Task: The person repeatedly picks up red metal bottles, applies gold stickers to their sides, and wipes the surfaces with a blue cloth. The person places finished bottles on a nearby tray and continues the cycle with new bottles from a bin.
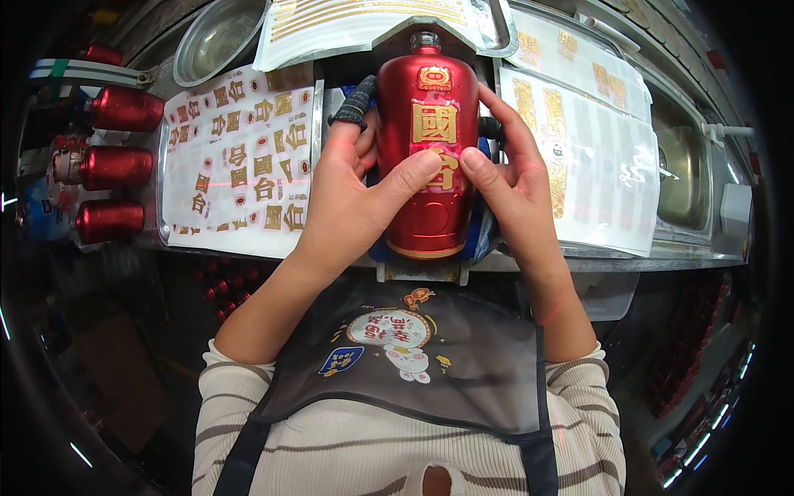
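The red bottle (447,147) lies between the 2 hands, at the table's near edge, its decorated face toward the camera and its clear neck (426,41) pointing away from the person. It looks rigid and probably breakable, with a glossy coat that would likely feel slick and could scratch; whether it is filled, and so how heavy it is, I cannot tell. The best hold is probably low on both flanks of the broad body, with the neck spared as the weakest part and little rubbing over the gold characters (433,123). The left hand (351,186) comes up from the lower left, fingers curled against the flank, thumb laid slantwise across the face and its tip pressed on the lower character; a dark cover (356,103) wraps 1 finger. The right hand (521,182) mirrors it more loosely: its thumb tip sits by the face's right edge, and its index finger reaches up along the right side. Together they clasp the body from both sides, wrists bent inward, forearms angled; the fingertips underneath are hidden.
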